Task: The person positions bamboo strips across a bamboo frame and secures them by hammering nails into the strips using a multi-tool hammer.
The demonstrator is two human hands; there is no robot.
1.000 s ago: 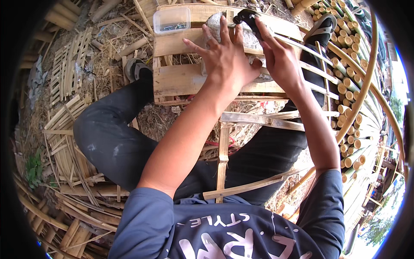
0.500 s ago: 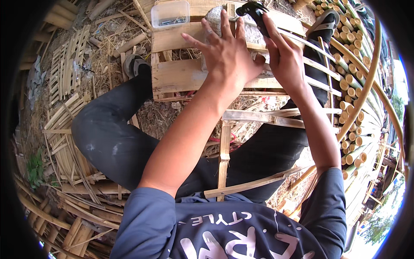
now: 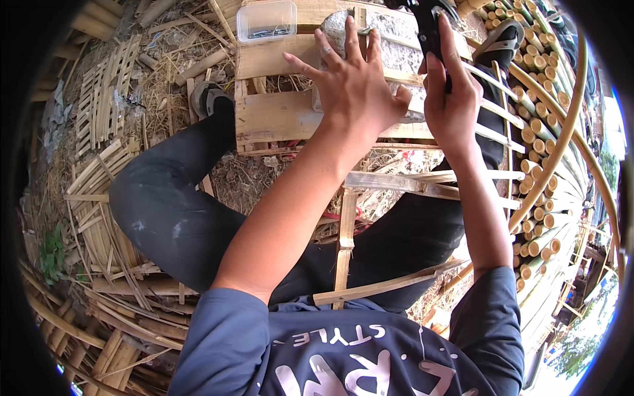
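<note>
Rough stone block [image 3: 400,59], smooth plastic box [image 3: 265,14]

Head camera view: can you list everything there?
Wooden plank bench: one, light brown, upper centre
Clear rectangular plastic box: one, colourless, bench's far left
Thin metal pieces: several, grey, inside the box
Rough stone block: one, grey, on the bench
Hammer-like tool: one, black, top edge
Split bamboo strips: many, beige, centre and right
Round bamboo poles: many, yellow-green, stacked right
Slatted bamboo panel: one, beige, left ground
Leafy plant: one, green, lower left
Printed T-shirt: one, dark blue, bottom
Trousered legs: two, black, left and right
Left hand: one, bare, spread over the stone
Right hand: one, bare, gripping the tool
</note>
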